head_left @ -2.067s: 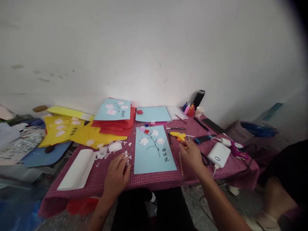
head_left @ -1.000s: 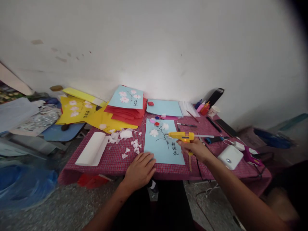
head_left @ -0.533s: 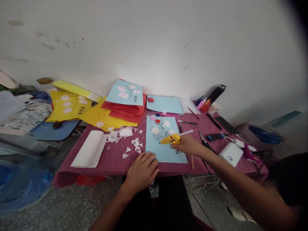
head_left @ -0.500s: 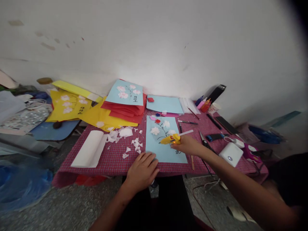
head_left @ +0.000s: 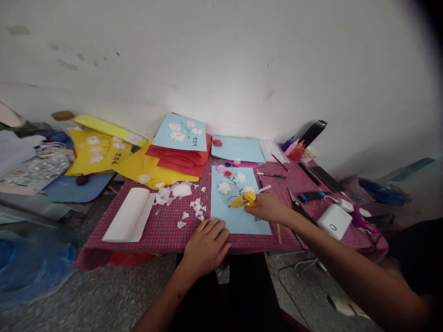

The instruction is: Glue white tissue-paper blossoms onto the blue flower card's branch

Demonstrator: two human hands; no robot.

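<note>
While the left hand (head_left: 206,245) lies flat with open fingers on the near corner of the blue card (head_left: 238,217), pinning it to the bench (head_left: 145,230), the right hand (head_left: 265,208) has its grip clamped on the yellow glue gun (head_left: 242,200), nozzle aimed down at the drawn branch.

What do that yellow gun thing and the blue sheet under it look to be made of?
The yellow glue gun in the right hand looks like moulded plastic, smooth and slightly glossy. The blue sheet looks like matte paper or thin card: it lies flat, with crisp edges.
</note>
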